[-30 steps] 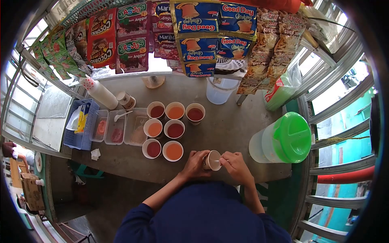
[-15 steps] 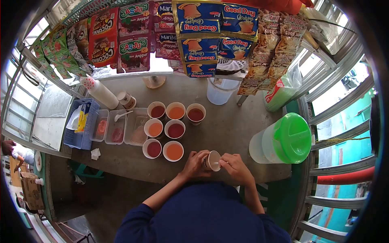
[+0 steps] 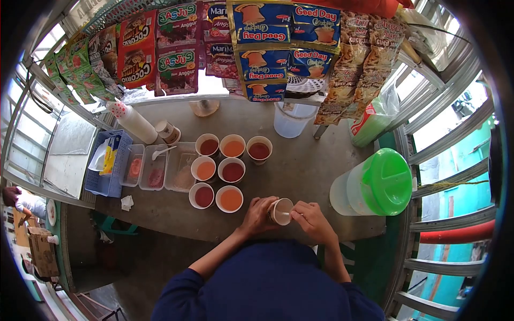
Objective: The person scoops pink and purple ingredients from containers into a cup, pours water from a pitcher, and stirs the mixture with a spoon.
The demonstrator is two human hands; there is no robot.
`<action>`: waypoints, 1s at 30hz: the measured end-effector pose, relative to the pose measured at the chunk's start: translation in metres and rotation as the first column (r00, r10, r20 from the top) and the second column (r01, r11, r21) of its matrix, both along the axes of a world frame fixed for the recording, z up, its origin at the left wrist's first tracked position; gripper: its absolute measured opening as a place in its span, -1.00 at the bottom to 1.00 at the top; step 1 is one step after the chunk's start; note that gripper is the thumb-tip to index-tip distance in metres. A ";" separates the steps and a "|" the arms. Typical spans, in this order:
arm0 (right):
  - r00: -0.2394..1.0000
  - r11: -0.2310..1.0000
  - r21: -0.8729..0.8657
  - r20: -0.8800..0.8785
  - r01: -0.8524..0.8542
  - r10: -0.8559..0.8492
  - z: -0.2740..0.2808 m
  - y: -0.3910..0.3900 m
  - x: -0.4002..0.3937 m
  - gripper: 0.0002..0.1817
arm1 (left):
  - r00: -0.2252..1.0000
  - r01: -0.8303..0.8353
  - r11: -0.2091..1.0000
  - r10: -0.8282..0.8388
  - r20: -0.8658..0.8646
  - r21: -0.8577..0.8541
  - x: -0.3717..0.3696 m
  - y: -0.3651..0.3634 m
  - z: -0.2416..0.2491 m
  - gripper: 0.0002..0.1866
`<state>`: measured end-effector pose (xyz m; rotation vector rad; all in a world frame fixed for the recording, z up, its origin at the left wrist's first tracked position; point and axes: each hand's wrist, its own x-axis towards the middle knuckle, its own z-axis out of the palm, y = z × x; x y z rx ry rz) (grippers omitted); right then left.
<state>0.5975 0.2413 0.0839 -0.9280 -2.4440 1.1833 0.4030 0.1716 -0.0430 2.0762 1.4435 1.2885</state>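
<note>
Near the front edge of the table, my left hand [image 3: 258, 216] is wrapped round a paper cup [image 3: 281, 212], which tilts a little to the right. My right hand [image 3: 310, 219] pinches a thin white utensil at the cup's right rim; its lower end is inside the cup. The cup's inside looks pale. Beyond my left hand stand several filled paper cups, some with orange drink [image 3: 231, 199] and some with dark red drink [image 3: 204, 196].
Powder tubs [image 3: 156, 176], one holding a white spoon [image 3: 162, 153], stand left beside a blue basket [image 3: 111, 184]. A green-lidded jug [image 3: 386, 182] stands right. Sachets [image 3: 262, 59] hang above the far edge. A person [image 3: 27, 204] is at far left, outside.
My hands and the cup have stayed nearly in place. The cup's mouth and the utensil have shifted only slightly.
</note>
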 end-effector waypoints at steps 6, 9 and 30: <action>0.995 0.988 0.137 -0.083 0.075 -0.064 0.003 -0.008 -0.008 -0.81 | 0.993 -0.117 0.990 0.114 0.045 0.079 0.004 0.002 -0.009 -0.06; 1.000 0.971 0.239 -0.017 0.020 -0.017 0.000 -0.011 -0.009 -0.84 | 0.989 -0.135 0.987 0.129 0.077 0.085 0.005 0.002 -0.012 -0.09; 0.833 0.861 -0.080 -0.220 0.503 -0.507 -0.018 -0.018 0.006 -0.65 | 0.979 -0.182 0.983 0.179 0.100 0.019 0.007 0.004 -0.007 -0.07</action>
